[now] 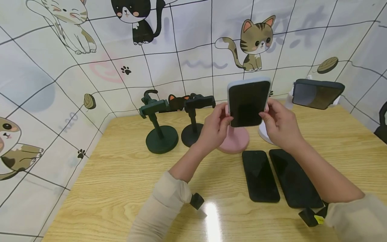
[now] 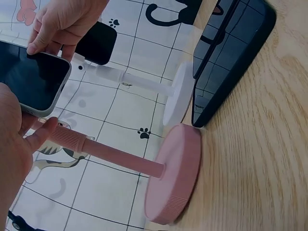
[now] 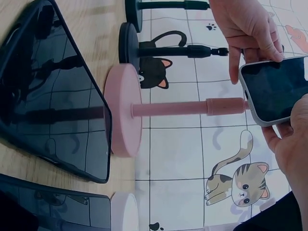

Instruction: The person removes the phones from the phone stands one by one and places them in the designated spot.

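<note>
A phone (image 1: pixel 249 104) in a pale blue case stands upright at the head of a pink phone stand (image 1: pixel 234 141), its dark screen facing me. My left hand (image 1: pixel 215 128) grips its left edge, with the thumb at the lower corner of the screen. On the opposite edge, my right hand (image 1: pixel 282 126) holds it the same way. The pink post (image 2: pixel 122 156) runs from the round base up behind the phone. Pink parts of the stand's head show beside both hands; the phone hides the rest of it.
Left of the pink stand are a dark green stand (image 1: pixel 161 139) and a black stand (image 1: pixel 191 132). A white stand at the right bears another phone (image 1: pixel 317 94) sideways. Two dark phones, one smaller (image 1: pixel 260 176) and one larger (image 1: pixel 294 178), lie on the wooden table (image 1: pixel 115 201).
</note>
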Motion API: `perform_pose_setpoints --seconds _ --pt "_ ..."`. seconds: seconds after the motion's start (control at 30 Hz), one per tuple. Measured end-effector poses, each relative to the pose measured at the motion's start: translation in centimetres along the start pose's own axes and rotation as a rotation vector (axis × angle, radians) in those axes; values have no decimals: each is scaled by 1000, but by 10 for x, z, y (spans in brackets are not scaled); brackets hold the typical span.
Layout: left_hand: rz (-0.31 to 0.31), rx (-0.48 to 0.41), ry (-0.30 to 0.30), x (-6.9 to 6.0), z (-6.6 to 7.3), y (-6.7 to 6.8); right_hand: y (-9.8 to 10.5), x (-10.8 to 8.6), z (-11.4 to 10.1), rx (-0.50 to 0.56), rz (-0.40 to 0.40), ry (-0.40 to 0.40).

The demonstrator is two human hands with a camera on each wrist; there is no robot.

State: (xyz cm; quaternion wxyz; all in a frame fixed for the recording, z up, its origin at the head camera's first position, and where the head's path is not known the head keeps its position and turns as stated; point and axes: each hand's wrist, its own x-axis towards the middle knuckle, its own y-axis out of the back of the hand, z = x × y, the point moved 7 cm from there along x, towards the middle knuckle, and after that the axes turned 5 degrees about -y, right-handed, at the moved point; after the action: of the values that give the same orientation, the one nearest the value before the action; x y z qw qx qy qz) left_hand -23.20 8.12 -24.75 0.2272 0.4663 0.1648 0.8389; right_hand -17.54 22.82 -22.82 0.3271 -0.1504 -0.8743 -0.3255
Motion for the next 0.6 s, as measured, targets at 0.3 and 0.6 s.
perform_pose_setpoints --seconds 0.3,0.6 --pt "1 -44 -40 -9 18 15 0 -5 -18 26 9 36" --pt "26 -104 -57 -21 37 30 -1 -10 -37 99 -28 29"
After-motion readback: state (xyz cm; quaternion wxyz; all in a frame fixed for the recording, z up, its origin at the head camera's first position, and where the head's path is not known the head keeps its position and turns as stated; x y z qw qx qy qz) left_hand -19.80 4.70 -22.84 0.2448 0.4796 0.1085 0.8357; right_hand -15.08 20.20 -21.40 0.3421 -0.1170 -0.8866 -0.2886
